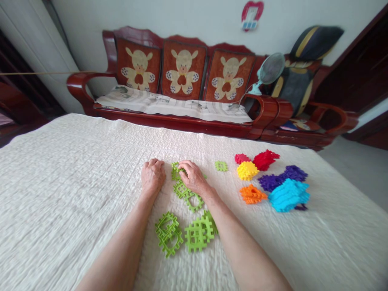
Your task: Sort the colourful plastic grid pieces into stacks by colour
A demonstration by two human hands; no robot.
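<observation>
My left hand (153, 174) rests on the quilted cloth with its fingers curled under and closed; no piece shows in it. Just to its right, my right hand (194, 177) pinches a light-green interlocking toy piece (175, 173) by its edge, partly covering it. Below that hand lie more green notched square pieces (181, 189), one with a large round opening (194, 201). Closer to me are a pair of overlapping green frames (169, 234) and a stack of green pieces (196, 236), the stack partly behind my right forearm. A single small green piece (221, 166) lies apart, to the right.
Sorted piles lie on the right: red (265, 160), pink-red (241, 159), yellow (247, 171), orange (252, 194), purple (293, 173) and light blue (289, 195). Beyond the white quilted cloth (91, 161) stands a wooden sofa (169, 124) with bear cushions and a small fan (272, 68).
</observation>
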